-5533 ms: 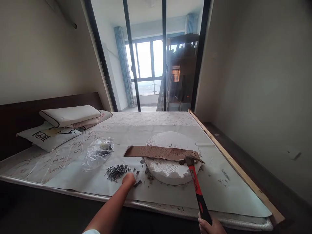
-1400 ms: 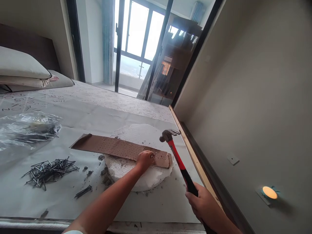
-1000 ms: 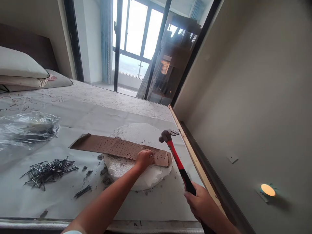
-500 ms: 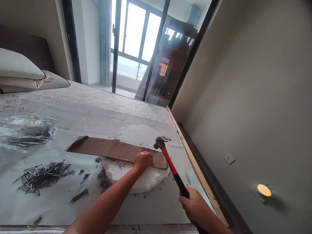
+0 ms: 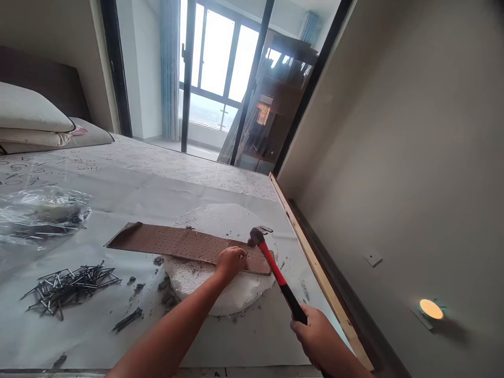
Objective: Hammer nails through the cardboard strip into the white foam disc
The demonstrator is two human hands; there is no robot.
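A brown perforated board (image 5: pixel 173 242) lies across a round white foam block (image 5: pixel 220 226) on a paper-covered bed. My left hand (image 5: pixel 230 261) rests on the board's right part, fingers pinched on what looks like a small nail, too small to make out for sure. My right hand (image 5: pixel 318 337) grips the red and black handle of a claw hammer (image 5: pixel 275 270). The hammer head (image 5: pixel 258 235) hovers just above the board, right beside my left fingertips.
A pile of loose nails (image 5: pixel 66 283) lies on the paper at the left, a few more (image 5: pixel 126 319) nearer the edge. A clear plastic bag (image 5: pixel 41 212) and pillows (image 5: pixel 31 113) are further left. A wooden strip (image 5: pixel 315 262) runs along the bed's right side by the wall.
The hammer head has come down and to the left, from raised beside the block to just over the board near my left fingers. My left hand has stayed on the board.
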